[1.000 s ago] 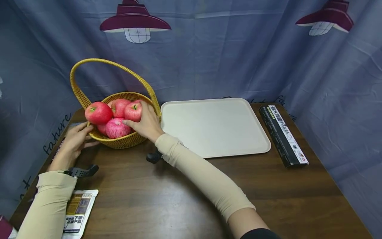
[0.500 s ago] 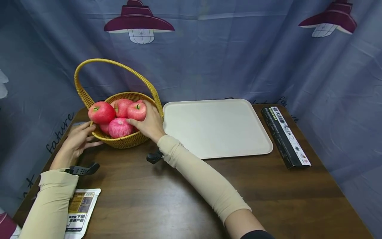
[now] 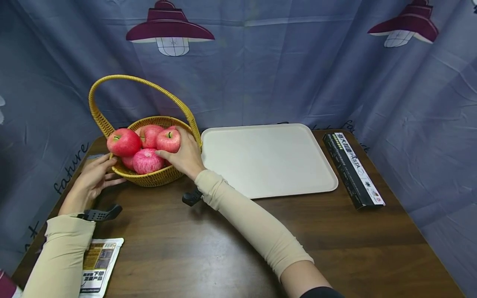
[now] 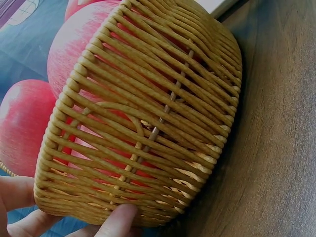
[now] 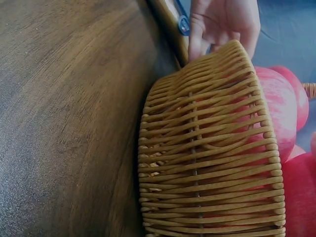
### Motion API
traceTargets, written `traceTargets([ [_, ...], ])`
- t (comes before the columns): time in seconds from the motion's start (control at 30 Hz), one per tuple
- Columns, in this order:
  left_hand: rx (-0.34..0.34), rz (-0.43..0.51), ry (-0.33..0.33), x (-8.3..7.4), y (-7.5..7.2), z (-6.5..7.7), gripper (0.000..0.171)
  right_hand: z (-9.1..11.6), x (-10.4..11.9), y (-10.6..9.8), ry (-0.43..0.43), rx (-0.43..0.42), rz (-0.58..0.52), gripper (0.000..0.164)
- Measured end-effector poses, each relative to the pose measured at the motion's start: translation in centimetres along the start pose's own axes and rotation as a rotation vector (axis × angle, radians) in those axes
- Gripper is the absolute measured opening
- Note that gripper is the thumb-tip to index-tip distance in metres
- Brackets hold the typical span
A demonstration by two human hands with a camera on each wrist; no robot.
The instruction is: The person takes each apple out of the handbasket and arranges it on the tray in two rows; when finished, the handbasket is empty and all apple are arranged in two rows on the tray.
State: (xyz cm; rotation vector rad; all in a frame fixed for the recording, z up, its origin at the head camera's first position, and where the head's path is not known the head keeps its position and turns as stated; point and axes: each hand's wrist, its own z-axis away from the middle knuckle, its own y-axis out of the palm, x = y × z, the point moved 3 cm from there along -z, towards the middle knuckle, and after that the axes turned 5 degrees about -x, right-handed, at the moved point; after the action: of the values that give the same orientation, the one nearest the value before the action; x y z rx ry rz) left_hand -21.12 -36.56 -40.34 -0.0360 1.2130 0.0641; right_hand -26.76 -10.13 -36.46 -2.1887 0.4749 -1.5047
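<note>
A yellow wicker basket [image 3: 160, 178] with a tall arched handle stands at the table's left side, filled with several red-pink apples. The left hand [image 3: 93, 178] holds the basket at its left side, fingers spread from the rim down its wall. Up close, the left wrist view shows fingertips [image 4: 118, 219] against the weave. Over the basket's right side, the right hand [image 3: 184, 155] grips an apple [image 3: 169, 140], thumb on the near side. Another apple [image 3: 124, 142] sits high at the left rim, and a streaked pink apple [image 3: 148, 161] lies in front. The right hand's fingertips are partly hidden.
A white tray [image 3: 268, 161] lies right of the basket. Farther right is a black pasta box [image 3: 354, 169]. A printed pouch [image 3: 98, 265] lies beside the left forearm. A blue curtain [image 3: 261, 82] hangs behind the wooden table [image 3: 231, 248].
The view shifts slightly right, then back. Both hands keep their places, the left at the basket and the right on the apple; the apples look unmoved.
</note>
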Motion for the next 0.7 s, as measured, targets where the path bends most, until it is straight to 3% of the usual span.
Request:
traceTargets([
  [0.33,-0.023,0.008,0.020,-0.2,0.1,-0.3,0.073,0.2,-0.2,-0.1,-0.007,-0.021,-0.018,0.083],
  [0.5,-0.056,-0.010,0.027,-0.2,0.2,-0.3,0.070,0.5,-0.3,-1.0,-0.057,-0.026,-0.050,0.080],
  [0.6,-0.061,-0.026,0.030,0.0,0.2,-0.1,0.069,0.9,-0.3,-2.1,-0.110,0.006,-0.074,0.079],
  [0.7,-0.065,-0.043,0.034,0.1,0.2,0.0,0.069,1.5,-0.8,-3.9,-0.143,0.091,-0.114,0.078],
])
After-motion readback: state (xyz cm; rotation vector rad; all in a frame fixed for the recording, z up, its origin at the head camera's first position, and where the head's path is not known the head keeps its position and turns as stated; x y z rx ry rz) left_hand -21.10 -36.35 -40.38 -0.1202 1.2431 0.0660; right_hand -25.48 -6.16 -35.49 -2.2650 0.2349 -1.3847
